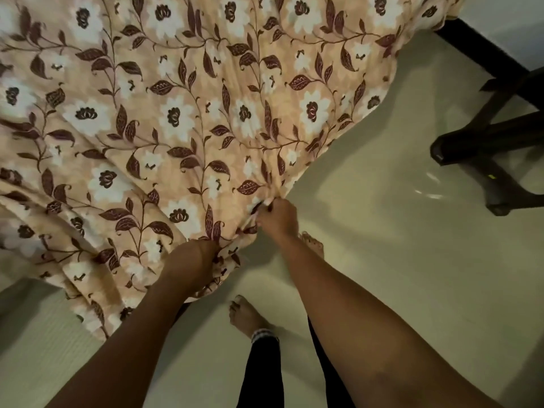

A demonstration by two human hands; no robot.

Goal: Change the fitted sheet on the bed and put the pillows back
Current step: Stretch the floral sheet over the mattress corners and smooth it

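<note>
A peach fitted sheet (182, 119) with white flowers and dark maroon leaves fills the upper left of the view and drapes down over the bed's corner toward the floor. My right hand (278, 217) grips a bunched fold at the sheet's corner, and the cloth fans out in creases from that grip. My left hand (197, 257) is lower and to the left, its fingers tucked into the hanging edge of the sheet and mostly hidden by the fabric. No pillows are in view.
A pale tiled floor (382, 231) lies under and to the right of me. A black chair base (482, 148) with spreading legs stands at the right. My bare feet (247, 316) are just below the sheet's corner.
</note>
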